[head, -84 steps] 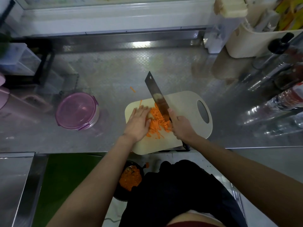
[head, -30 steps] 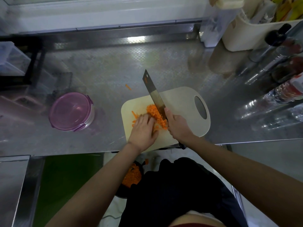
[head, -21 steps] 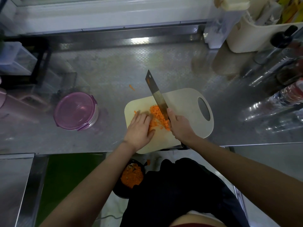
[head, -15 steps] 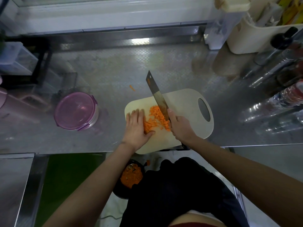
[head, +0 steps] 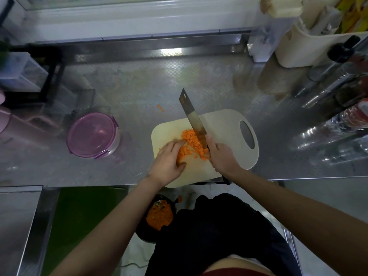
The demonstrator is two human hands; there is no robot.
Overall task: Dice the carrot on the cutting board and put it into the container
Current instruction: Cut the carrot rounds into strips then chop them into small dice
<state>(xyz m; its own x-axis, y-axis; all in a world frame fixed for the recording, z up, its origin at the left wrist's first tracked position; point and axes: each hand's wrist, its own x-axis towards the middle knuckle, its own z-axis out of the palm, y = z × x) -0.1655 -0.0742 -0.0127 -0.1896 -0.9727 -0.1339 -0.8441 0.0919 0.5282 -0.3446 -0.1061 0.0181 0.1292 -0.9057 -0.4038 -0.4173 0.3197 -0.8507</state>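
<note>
The left hand [head: 169, 162] lies released on the beige plastic cutting board [head: 225, 124], fingers pressing the heap of orange diced carrot [head: 189, 143] at the board's middle; the right hand [head: 221, 158] grasps the steel cleaver [head: 192, 118], blade touching the heap; it seems better to squeeze the heap between both and sweep slowly over the board's near edge into the black bowl [head: 159, 215] below.

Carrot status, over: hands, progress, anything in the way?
Right hand grips knife. Left hand touches diced carrot on cutting board. Purple container lidded, to the left.
</note>
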